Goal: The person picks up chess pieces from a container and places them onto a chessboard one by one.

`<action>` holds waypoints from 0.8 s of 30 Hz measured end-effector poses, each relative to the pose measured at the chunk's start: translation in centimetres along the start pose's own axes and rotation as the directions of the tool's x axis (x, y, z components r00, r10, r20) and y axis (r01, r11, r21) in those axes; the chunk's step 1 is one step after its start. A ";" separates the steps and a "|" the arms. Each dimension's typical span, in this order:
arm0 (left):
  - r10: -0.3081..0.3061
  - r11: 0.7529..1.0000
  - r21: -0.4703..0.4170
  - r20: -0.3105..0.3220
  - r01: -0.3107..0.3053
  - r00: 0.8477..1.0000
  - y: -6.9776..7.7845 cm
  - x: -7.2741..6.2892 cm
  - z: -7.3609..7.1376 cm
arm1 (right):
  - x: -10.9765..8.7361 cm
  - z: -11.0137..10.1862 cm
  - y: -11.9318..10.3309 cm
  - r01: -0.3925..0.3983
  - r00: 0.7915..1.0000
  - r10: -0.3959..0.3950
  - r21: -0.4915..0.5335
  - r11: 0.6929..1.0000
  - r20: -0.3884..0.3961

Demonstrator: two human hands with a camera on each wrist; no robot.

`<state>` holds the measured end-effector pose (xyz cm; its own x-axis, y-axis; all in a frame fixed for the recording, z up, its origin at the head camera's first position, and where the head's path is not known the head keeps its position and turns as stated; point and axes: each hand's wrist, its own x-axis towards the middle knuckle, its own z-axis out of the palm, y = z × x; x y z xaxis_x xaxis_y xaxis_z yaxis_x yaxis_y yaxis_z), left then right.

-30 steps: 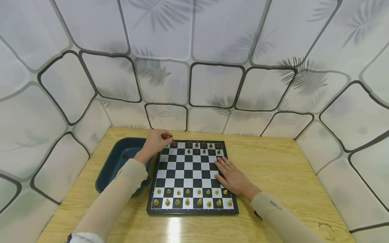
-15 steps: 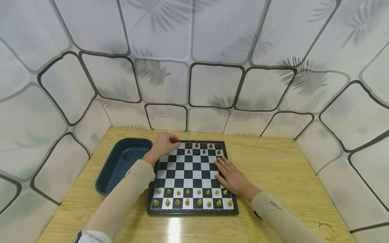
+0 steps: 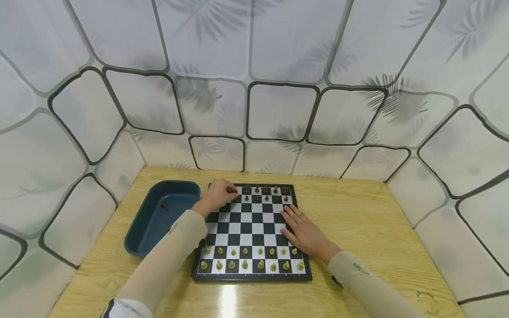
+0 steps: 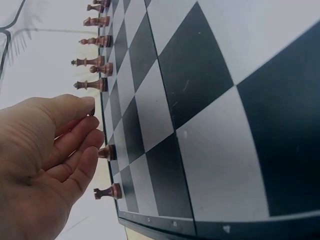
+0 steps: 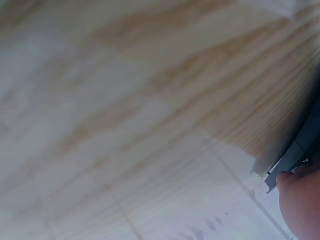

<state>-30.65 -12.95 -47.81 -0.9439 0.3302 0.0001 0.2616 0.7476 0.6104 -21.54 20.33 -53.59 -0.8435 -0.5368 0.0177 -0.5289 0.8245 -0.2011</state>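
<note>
A black-and-white chessboard (image 3: pixel 246 227) lies flat, with yellow chess pieces (image 3: pixel 245 264) standing in its two near rows. Dark red chess pieces (image 3: pixel 266 190) stand along the far rows. Over the far left part of the board, my left hand (image 3: pixel 218 193) pinches a small dark chess piece (image 4: pixel 91 112) between thumb and fingers; the fingers hide most of it. In the left wrist view a rook (image 4: pixel 107 191) and another piece (image 4: pixel 106 152) stand just beyond that hand. My right hand (image 3: pixel 304 232) rests on the board's right edge with its fingers extended.
A dark blue plastic tub (image 3: pixel 137 221) stands left of the board, holding a dark red chess piece (image 3: pixel 165 206). The left forearm crosses over the tub's near right side. A patterned cloth wall (image 3: pixel 278 110) rises behind the wooden table (image 3: pixel 350 207).
My left hand has moved from the board's far left corner to the right and a little nearer, still pinching the small piece. The right hand has stayed in place.
</note>
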 end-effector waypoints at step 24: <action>0.002 0.997 0.083 0.031 -0.005 1.000 -0.2 0.3 0.9 | -0.1 0.0 0.0 0.008 1.000 -0.008 -0.011 1.000 -0.015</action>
<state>-30.83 -12.49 -48.66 -0.9368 0.3492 -0.0228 0.2819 0.7914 0.5424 -21.46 20.39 -53.61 -0.8408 -0.5403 0.0344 -0.5362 0.8225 -0.1897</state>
